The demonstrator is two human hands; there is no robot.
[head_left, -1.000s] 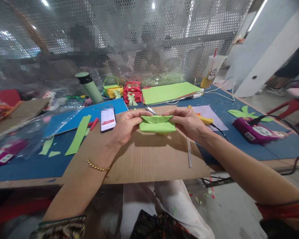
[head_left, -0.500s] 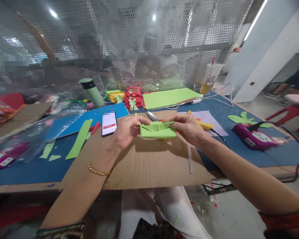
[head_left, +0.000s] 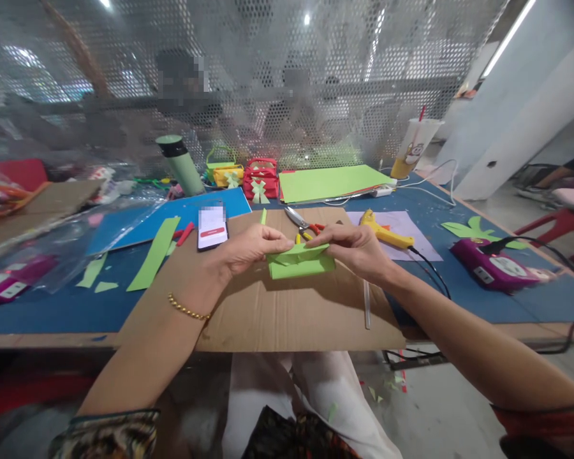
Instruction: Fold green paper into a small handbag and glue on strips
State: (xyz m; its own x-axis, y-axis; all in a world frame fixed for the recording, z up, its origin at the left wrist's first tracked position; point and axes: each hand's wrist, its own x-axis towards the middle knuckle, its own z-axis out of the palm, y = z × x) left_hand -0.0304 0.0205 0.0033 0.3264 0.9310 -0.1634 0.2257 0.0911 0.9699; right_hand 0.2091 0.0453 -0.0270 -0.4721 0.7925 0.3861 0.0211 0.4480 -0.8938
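A folded light green paper piece is held between both hands, just above a brown cardboard sheet. My left hand pinches its upper left edge with thumb and fingers. At its upper right edge, my right hand has its fingers closed on the paper. Creases run along the top flap. Behind the paper lie scissors or pliers with red handles and a tool with yellow handles, partly hidden by the hands. A yellow glue gun rests right of them on lilac paper.
A phone, green strip and blue board lie left. Behind stand a green bottle, red paper bag, green sheets and a drink cup. A purple power block sits right.
The green paper has tilted and sits slightly lower in view. Both hands have shifted their fingers along its top edge, my left thumb further inward. More of the tools behind now shows.
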